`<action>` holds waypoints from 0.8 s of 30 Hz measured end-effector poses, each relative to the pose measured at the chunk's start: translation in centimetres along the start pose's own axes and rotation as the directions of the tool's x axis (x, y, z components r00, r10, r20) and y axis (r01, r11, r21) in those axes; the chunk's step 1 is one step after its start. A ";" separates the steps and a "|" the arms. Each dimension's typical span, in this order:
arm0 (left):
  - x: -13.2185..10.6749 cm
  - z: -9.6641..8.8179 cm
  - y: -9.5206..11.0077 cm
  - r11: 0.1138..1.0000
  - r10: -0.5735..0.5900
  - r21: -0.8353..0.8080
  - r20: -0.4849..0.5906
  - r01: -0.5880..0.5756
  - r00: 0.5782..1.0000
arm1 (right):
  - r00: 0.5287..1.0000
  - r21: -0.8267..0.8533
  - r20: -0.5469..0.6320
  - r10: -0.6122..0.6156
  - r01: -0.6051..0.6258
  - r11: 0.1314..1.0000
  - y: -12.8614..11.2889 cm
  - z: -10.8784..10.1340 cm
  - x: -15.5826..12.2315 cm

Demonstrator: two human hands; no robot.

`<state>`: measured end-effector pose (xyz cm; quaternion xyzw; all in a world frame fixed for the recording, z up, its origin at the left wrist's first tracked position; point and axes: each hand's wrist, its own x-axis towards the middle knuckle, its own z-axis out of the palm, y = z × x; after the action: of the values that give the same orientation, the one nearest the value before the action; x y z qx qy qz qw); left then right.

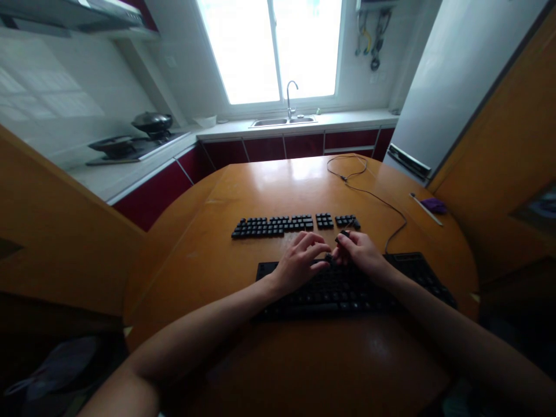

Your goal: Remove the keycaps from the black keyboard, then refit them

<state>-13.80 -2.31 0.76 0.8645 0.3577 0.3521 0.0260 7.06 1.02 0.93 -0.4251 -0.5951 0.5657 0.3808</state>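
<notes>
A black keyboard [321,295] lies on the wooden table in front of me. Over its back edge, my left hand [299,263] is held with curved fingers apart, thumb and index tips close to a small black keycap [329,256]. Whether they touch it I cannot tell. My right hand [360,252] pinches a small black piece [342,236] between thumb and index finger; its kind is partly hidden by the fingers. Beyond both hands, loose black keycaps stand in rows: a long block [273,225], a small block [324,220] and another block [346,220].
The keyboard's cable [397,211] runs across the right side of the round-ended table [195,226] and loops at the far edge. A white stick-like thing [425,209] and a purple cloth [434,205] lie at the right. Behind are a sink [284,121], stove [139,146] and fridge [447,87].
</notes>
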 end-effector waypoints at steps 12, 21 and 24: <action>0.1 0.1 0.0 0.997 0.055 -0.046 0.012 -0.054 0.998 | 0.999 -0.032 0.030 -0.025 0.026 0.999 0.1 0.2 0.0; 0.2 -0.1 0.3 0.990 0.026 -0.142 0.071 -0.016 0.997 | 0.999 -0.042 0.041 -0.020 0.021 0.999 0.1 0.1 -0.1; 0.3 0.0 0.2 0.981 -0.019 -0.191 0.072 0.032 0.997 | 0.997 -0.074 0.047 -0.058 0.061 0.995 0.1 0.1 -0.1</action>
<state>-13.56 -2.23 1.00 0.8651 0.3320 0.3544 0.1261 7.05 0.86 0.85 -0.4085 -0.6367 0.5407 0.3680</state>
